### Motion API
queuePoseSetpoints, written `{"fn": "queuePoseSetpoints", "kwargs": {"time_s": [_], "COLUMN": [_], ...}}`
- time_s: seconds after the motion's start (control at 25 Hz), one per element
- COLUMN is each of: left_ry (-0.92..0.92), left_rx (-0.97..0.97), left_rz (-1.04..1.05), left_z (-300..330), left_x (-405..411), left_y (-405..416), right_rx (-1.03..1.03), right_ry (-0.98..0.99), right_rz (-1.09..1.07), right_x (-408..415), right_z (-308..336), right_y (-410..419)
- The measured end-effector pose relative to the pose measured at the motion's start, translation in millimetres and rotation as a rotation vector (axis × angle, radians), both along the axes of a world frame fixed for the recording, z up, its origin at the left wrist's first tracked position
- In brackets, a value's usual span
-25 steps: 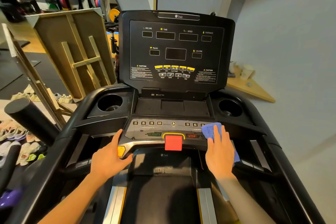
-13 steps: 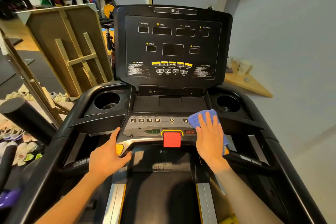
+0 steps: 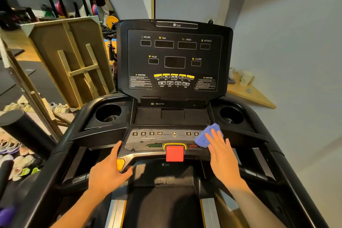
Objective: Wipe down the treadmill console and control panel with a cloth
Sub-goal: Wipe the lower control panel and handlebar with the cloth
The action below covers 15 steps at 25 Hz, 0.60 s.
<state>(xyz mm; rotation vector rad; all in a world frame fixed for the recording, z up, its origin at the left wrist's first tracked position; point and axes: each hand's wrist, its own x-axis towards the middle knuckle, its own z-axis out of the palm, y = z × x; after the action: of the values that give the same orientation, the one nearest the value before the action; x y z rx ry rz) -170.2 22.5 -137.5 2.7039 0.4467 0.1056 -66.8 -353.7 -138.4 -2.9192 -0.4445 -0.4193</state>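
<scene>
A black treadmill console [image 3: 174,57] stands upright ahead, its displays dark. Below it lies the grey control panel [image 3: 164,139] with number keys, START and STOP labels and a red stop button [image 3: 174,153]. My right hand [image 3: 222,155] lies flat on a blue cloth [image 3: 207,136], pressing it onto the panel's right end over the right number keys. My left hand [image 3: 108,169] rests on the panel's front left corner, beside a yellow button [image 3: 120,164], fingers spread over the edge.
Cup holders sit at the left [image 3: 108,113] and right [image 3: 231,114] of the panel. A wooden frame [image 3: 74,61] leans at the left, with shoes [image 3: 20,163] on the floor below. A paper cup [image 3: 245,77] stands on a wooden shelf at the right wall.
My right hand slid the blue cloth left across the panel toward the stop label, then back right to the panel's right end. My left hand stayed on the front left corner.
</scene>
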Motion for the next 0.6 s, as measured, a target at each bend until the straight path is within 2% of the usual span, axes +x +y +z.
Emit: {"fn": "queuePoseSetpoints", "kwargs": {"time_s": [0.12, 0.24, 0.4, 0.6], "left_ry": [0.003, -0.006, -0.009, -0.014], "left_rx": [0.01, 0.013, 0.001, -0.004], "left_rz": [0.001, 0.003, -0.007, -0.009], "left_z": [2, 3, 2, 2], "left_x": [0, 0, 0, -1], "left_y": [-1, -2, -1, -1], "right_rx": [0.046, 0.032, 0.045, 0.016], "right_ry": [0.067, 0.073, 0.085, 0.146], "right_rz": [-0.149, -0.139, 0.009, 0.337], "right_x": [18, 29, 27, 7], "right_z": [20, 30, 32, 25], "right_y": [24, 44, 67, 80]}}
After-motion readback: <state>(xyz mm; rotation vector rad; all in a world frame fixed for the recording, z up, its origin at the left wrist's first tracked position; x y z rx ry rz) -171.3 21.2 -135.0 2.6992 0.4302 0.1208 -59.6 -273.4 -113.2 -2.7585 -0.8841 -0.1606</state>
